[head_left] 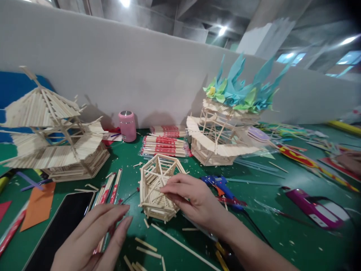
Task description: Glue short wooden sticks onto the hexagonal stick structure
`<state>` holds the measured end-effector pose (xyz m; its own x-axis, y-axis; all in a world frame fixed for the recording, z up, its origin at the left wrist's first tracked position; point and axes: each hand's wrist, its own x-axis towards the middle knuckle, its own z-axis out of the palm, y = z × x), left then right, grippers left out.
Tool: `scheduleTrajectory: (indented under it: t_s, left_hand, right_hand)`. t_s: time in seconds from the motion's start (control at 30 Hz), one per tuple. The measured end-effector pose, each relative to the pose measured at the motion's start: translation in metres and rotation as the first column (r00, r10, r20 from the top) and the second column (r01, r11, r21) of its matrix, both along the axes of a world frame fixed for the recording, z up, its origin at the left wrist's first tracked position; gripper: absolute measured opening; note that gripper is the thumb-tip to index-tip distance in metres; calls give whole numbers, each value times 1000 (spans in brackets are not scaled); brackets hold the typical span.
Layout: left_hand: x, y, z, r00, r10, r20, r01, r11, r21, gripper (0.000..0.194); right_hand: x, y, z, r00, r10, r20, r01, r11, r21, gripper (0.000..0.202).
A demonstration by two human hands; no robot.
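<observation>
A small many-sided frame of wooden sticks [146,209] stands on the table in front of me, with spokes meeting at its top centre. Over its right side reaches my right hand [191,194], thumb and fingers pinched together at the spokes. What lies between those fingertips is hidden. My left hand [96,233] is open to the lower left of the frame, thumb apart from the fingers, holding nothing. Just right of the frame lies a blue glue gun [222,188]. Short cut sticks [146,244] and one long stick [180,242] lie below the frame.
Larger stick pavilions stand at the left [67,162] and the right [211,154], the right one topped with blue paper. Between them are a pink flask [128,126] and packs of sticks [165,146]. A phone [62,229] lies left; a purple device [313,207] lies right.
</observation>
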<state>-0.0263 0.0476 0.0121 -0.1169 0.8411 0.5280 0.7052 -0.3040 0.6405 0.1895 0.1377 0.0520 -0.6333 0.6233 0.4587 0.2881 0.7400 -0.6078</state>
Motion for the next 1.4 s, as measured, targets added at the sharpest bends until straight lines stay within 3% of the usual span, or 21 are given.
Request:
scheduleTrajectory:
  t_s: [0.13,0.3,0.5,0.67,0.93,1.07,1.4]
  left_hand:
    - [-2,0,0,1000,29,-3,-29,999,-40,17]
    - [4,10,1,974,-28,-224,36,999,30,26]
    - [4,12,-4,962,-52,-268,71,995,63,14]
    - [1,8,-8,962,-27,-271,34,999,20,14]
    - [12,4,-16,996,45,-76,-41,998,53,10]
    - [12,5,-14,988,-18,-153,29,997,69,8]
    - [16,7,-5,978,17,-207,22,983,184,9]
  right_hand:
    - [-10,7,1,991,85,104,-86,996,5,23]
    - [-24,8,2,973,137,188,-137,990,-12,23]
    - [-31,8,1,963,157,218,-151,988,-45,21]
    - [-26,5,0,986,40,163,-29,997,-66,23]
    - [-26,3,-8,978,-51,202,63,996,-55,18]
    - [-28,1,-10,981,-63,181,71,997,-35,18]
    - [-30,-2,-8,977,-41,209,44,999,-8,17]
